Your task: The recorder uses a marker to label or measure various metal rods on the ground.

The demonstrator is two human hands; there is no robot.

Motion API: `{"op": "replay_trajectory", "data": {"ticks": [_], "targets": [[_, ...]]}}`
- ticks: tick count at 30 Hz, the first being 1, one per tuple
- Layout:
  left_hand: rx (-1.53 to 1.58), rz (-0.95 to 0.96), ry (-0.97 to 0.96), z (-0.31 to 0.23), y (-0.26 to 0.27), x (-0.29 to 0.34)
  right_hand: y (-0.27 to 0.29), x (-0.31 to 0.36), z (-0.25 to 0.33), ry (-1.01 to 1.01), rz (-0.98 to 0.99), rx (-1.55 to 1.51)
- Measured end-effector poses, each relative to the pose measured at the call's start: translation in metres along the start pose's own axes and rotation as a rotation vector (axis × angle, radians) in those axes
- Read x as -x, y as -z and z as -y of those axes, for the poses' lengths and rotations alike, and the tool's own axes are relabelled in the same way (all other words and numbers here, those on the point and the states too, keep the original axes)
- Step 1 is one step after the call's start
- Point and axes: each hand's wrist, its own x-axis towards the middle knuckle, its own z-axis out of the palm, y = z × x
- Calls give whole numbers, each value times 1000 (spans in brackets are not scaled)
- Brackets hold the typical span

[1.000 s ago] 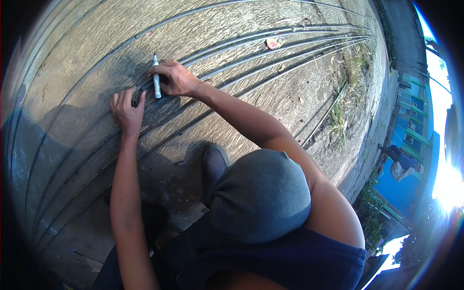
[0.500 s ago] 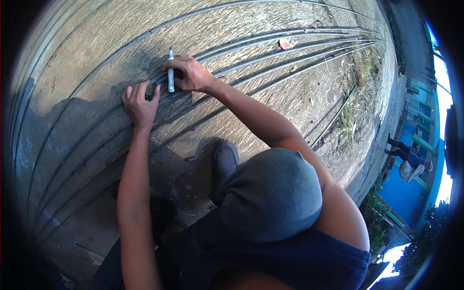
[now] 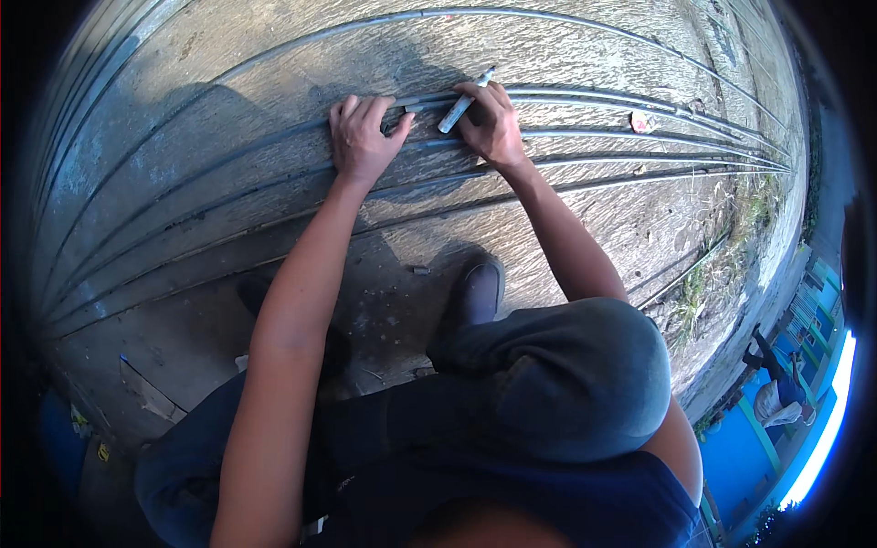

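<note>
My right hand (image 3: 494,128) grips a light-coloured marker (image 3: 459,108) between thumb and fingers. The marker slants, its dark tip pointing up and to the right, and it lies across a long grey metal rod (image 3: 585,93). To its left, my left hand (image 3: 364,142) has its fingers curled over a rod of the same set. A short greyish piece (image 3: 407,110) shows by the left thumb and fingertips; what it is I cannot make out. The undersides of the left fingers are hidden.
Several long rods run side by side across the rough concrete ground (image 3: 585,210). A small red and white wrapper (image 3: 642,122) lies by them on the right. My shoe (image 3: 481,290) and bent knee (image 3: 594,374) are below. A person (image 3: 776,393) is far off at the right.
The marker has tipped from upright to slanting right in my right hand. The whole view has shifted, so both hands appear further right and higher. Both stay at the rods.
</note>
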Motion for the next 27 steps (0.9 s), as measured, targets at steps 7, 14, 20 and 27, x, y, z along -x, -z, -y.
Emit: {"op": "replay_trajectory", "data": {"ticks": [7,14,20,27], "targets": [[24,14,15,1,1,1,-1,-2,8,-91,-35,-24],[58,-33,5,5,-1,2,-17,-27,28,-599,-36,-824],[90,-69,6,6,-4,2,-33,-42,22,-446,135,-533],[89,-98,-9,7,-6,2,-36,-42,14,-444,209,-312]]}}
